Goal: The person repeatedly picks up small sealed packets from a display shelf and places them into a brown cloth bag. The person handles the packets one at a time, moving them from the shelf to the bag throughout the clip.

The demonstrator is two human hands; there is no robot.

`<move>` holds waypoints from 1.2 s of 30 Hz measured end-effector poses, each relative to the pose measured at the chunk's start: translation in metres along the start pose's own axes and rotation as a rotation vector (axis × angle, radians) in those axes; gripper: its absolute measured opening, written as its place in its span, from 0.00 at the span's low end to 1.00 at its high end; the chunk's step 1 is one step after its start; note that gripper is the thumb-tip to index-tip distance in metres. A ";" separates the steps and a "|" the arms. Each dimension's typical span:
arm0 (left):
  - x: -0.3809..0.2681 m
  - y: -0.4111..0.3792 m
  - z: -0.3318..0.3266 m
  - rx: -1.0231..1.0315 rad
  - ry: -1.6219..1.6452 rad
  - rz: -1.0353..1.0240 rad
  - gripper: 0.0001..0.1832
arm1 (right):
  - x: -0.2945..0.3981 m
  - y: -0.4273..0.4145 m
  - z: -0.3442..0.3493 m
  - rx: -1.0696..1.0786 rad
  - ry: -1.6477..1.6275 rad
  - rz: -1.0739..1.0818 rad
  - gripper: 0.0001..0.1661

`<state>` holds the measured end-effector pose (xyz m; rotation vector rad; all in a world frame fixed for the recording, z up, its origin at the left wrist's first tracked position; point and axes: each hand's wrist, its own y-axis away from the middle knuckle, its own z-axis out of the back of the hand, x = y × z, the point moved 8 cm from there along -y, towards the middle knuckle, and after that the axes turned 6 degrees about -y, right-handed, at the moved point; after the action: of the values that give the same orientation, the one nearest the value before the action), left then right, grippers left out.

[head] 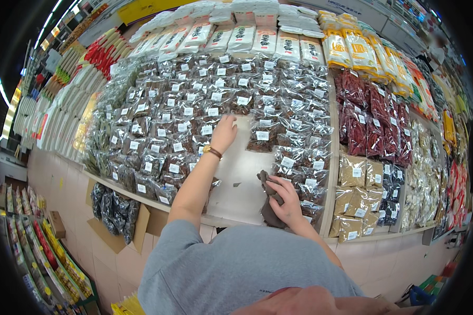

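Note:
My right hand [287, 201] holds a crumpled grey-brown cloth [271, 210] against the pale bare surface of the display table [240, 165]. Farther forward, my left hand [224, 134], with a watch on its wrist, reaches to the far end of this bare strip. Its fingertips are beside clear plastic bags of dark dried goods [242, 101]; whether they grip one is hidden. More such bags line both sides of the strip, most bearing white labels. A small dark scrap [236, 184] lies on the bare surface.
White printed packages [242, 38] are stacked at the back. A divider [333, 157] separates bags of dried red goods [356, 130] and tan goods [352, 171] on the right. An opened cardboard box [142, 228] with dark bags stands below the table's front left edge.

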<state>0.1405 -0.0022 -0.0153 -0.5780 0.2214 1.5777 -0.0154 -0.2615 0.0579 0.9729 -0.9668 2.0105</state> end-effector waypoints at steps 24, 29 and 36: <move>0.058 0.229 0.117 0.168 -0.090 0.203 0.24 | 0.064 0.037 -0.029 0.072 0.030 0.146 0.28; 0.077 0.243 0.111 0.229 -0.129 0.110 0.16 | 0.073 0.036 -0.038 0.088 0.016 0.183 0.28; 0.055 0.233 0.140 0.092 0.308 0.176 0.12 | 0.066 0.028 -0.042 0.116 -0.033 0.182 0.27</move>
<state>-0.1173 0.0876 0.0297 -0.7440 0.5874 1.6327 -0.0832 -0.2226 0.0860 1.0135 -0.9964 2.2286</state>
